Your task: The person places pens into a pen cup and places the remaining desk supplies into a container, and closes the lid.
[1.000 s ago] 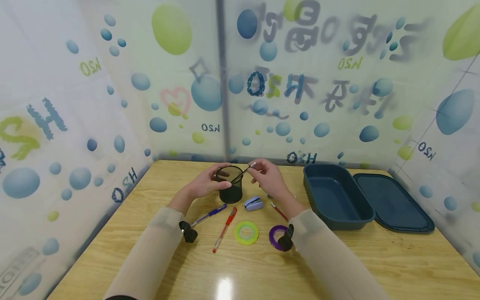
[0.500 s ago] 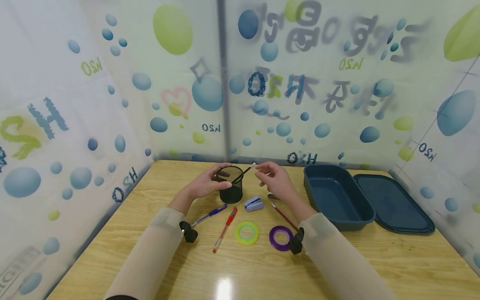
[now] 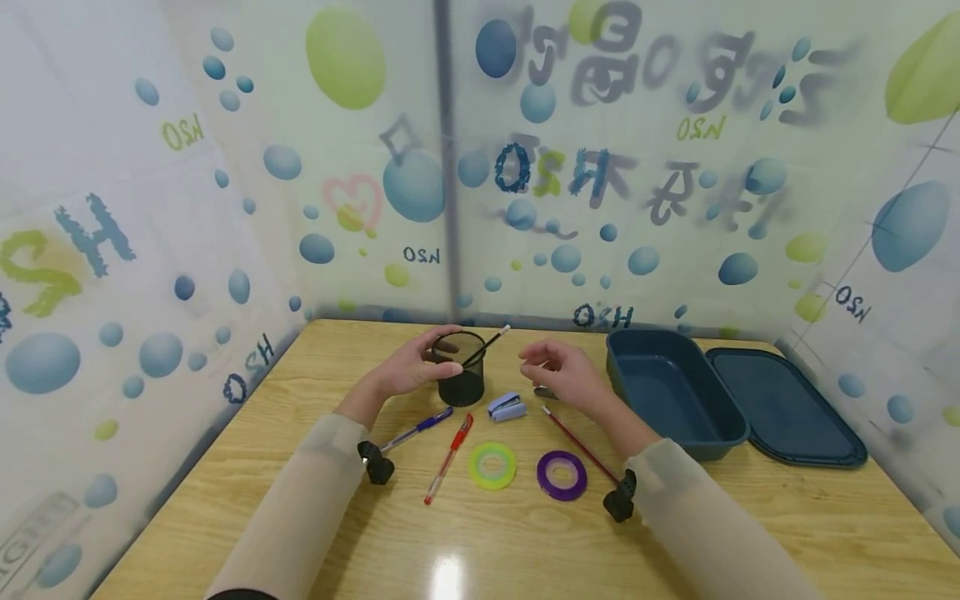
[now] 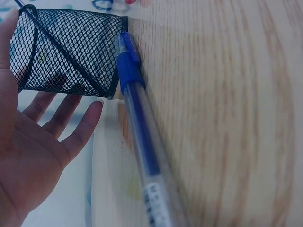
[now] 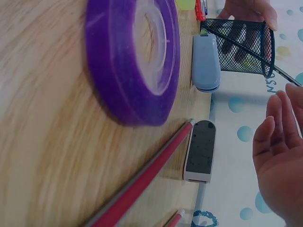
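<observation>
My left hand (image 3: 412,365) grips the black mesh pen holder (image 3: 461,387), fingers round its far side and thumb near the rim. Inside it leans a black pencil (image 3: 493,337), its white end sticking out to the right. To the right of the holder, my right hand (image 3: 566,373) hovers with loosely bent fingers and nothing in them. Below that hand lies a small white block with a dark top (image 5: 200,151), mostly covered in the head view. A light blue stapler (image 3: 507,407) sits in front of the holder. The blue pen (image 4: 142,118) lies beneath the left wrist.
A red pen (image 3: 450,458), a yellow-green tape roll (image 3: 480,475), a purple tape roll (image 3: 546,477) and a red pencil (image 3: 573,437) lie on the wooden table (image 3: 405,550). A dark blue bin (image 3: 720,450) stands at right, its lid (image 3: 787,408) beside it.
My right hand has let go of the black pencil, now leaning in the pen holder, and has drawn back to the right. The left hand keeps its grip on the holder.
</observation>
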`<action>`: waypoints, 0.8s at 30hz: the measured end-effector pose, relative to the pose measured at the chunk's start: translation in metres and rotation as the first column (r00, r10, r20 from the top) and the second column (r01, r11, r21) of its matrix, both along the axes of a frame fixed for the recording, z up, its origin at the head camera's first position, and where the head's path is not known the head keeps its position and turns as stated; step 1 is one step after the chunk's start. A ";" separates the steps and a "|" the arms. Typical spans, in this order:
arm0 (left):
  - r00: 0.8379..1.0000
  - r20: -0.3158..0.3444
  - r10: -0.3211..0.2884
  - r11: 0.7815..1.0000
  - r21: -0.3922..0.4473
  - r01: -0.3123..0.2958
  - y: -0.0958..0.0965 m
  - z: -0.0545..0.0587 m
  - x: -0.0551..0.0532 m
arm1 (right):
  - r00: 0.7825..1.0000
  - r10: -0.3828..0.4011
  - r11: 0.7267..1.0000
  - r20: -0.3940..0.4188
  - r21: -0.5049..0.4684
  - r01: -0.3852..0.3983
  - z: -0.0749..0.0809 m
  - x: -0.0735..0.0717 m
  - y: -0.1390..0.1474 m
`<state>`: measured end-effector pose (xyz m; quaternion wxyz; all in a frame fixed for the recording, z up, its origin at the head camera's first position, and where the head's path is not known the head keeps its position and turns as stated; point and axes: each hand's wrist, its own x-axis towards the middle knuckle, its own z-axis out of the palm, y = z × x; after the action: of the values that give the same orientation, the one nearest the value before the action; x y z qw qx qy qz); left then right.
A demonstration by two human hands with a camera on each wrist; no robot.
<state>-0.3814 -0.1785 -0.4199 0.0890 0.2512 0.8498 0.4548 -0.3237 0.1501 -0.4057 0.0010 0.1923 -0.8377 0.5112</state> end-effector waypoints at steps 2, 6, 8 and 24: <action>1.000 0.000 0.001 1.000 -0.001 -0.001 0.000 0.000 0.000 | 1.000 0.026 0.999 -0.007 0.035 -0.026 0.001 0.001 0.001; 1.000 0.000 0.004 1.000 -0.003 -0.004 0.000 0.000 -0.001 | 0.995 0.092 0.990 -0.026 0.109 -0.089 0.001 0.000 -0.001; 1.000 0.004 0.005 1.000 -0.002 -0.005 0.000 0.000 -0.001 | 0.992 0.128 0.983 -0.019 0.136 -0.124 0.000 0.000 -0.004; 1.000 0.013 -0.001 1.000 0.004 0.001 -0.002 0.000 0.000 | 0.923 0.382 0.881 0.046 0.284 -0.378 -0.010 -0.006 -0.047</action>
<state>-0.3814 -0.1801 -0.4197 0.0943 0.2487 0.8481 0.4582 -0.3299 0.1035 -0.4152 -0.1224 0.3537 -0.8490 0.3730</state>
